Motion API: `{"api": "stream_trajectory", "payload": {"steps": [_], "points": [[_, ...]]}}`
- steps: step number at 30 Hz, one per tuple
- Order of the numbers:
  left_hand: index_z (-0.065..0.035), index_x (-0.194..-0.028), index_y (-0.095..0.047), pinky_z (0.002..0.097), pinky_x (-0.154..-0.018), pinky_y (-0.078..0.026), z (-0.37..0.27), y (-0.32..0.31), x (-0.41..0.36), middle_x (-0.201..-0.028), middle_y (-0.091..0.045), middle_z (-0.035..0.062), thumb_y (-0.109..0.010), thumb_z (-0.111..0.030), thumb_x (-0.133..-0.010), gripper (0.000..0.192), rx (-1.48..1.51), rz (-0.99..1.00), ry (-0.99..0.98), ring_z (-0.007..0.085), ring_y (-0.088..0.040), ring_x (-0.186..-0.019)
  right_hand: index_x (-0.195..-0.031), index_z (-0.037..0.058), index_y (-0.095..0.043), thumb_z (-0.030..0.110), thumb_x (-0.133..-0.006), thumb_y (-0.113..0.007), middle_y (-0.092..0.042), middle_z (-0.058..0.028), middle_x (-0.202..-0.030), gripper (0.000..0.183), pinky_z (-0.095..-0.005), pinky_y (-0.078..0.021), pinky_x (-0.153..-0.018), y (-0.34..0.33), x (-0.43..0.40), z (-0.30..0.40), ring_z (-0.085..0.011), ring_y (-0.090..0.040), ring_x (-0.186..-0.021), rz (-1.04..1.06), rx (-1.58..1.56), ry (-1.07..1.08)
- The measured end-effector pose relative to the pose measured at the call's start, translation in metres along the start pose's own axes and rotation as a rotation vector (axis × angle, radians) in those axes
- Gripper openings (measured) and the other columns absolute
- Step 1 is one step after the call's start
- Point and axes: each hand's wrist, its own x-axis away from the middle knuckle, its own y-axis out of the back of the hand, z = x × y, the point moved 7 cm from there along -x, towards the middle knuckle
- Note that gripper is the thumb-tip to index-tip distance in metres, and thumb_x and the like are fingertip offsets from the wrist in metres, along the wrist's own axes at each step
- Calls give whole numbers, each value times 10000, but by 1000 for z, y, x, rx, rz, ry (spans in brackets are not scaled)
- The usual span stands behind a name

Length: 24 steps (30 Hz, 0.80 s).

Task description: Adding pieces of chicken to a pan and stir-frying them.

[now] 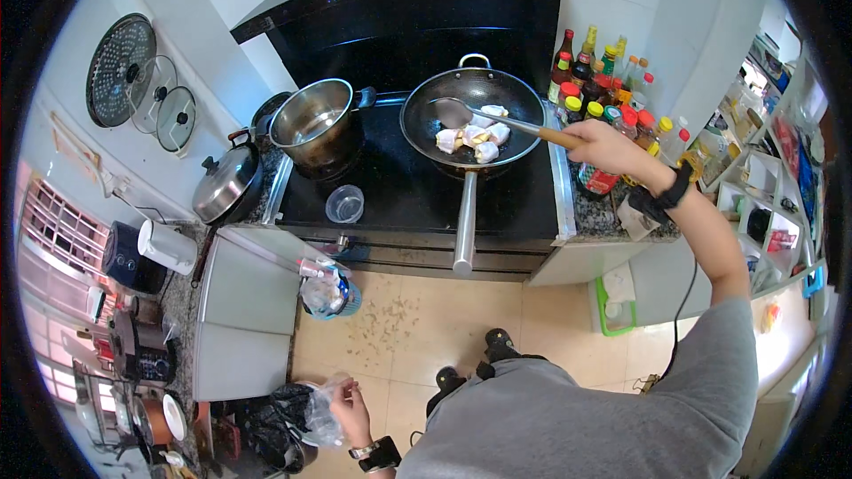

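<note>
My right hand [607,150] grips the wooden handle of a spatula [532,130]. Its metal blade rests inside a black wok [426,100] on the stove, beside several pale pieces of raw meat [476,136], apparently with bits of ginger among them. The wok's long steel handle points toward me. Low and to the left, my left hand [351,412] has its fingers on a crumpled clear plastic bag [325,416]. That bag hangs over a bin lined with a black bag [273,419]; the fingertips' exact hold is partly hidden.
A steel pot [313,120] and a clear plastic bowl [345,204] stand on the black stove [399,193]. Many sauce bottles [599,80] crowd the right counter. A lidded wok [229,179] sits at left. On the floor is a small trash basket [346,299] near scattered debris [383,319].
</note>
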Motion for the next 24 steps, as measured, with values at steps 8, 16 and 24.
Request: {"api": "stream_trajectory", "payload": {"steps": [8,16,24], "points": [[24,-894,-621,274,-563,-455,8,-2,-13,-742,-633,113,-563,-12,-792,124,11,2,-21,158,-578,-633,-1033,40,-567,89,-691,-580,-576,-180,-744,345,-388,-440,-626,21,66,64,-311,-581,-706,50,166,-41],[23,-880,-627,275,-534,-440,12,-2,-15,-722,-632,102,-584,-30,-786,116,29,-21,-8,147,-557,-597,-954,32,-557,89,-713,-554,-584,-206,-760,248,-438,-450,-659,-31,63,58,-372,-575,-745,46,210,-76],[20,-887,-622,268,-545,-430,16,0,-20,-751,-628,107,-560,-41,-803,121,43,-23,-44,153,-550,-618,-955,38,-546,97,-730,-554,-572,-196,-713,233,-446,-441,-623,-56,31,61,-367,-576,-707,-83,138,-10]]}}
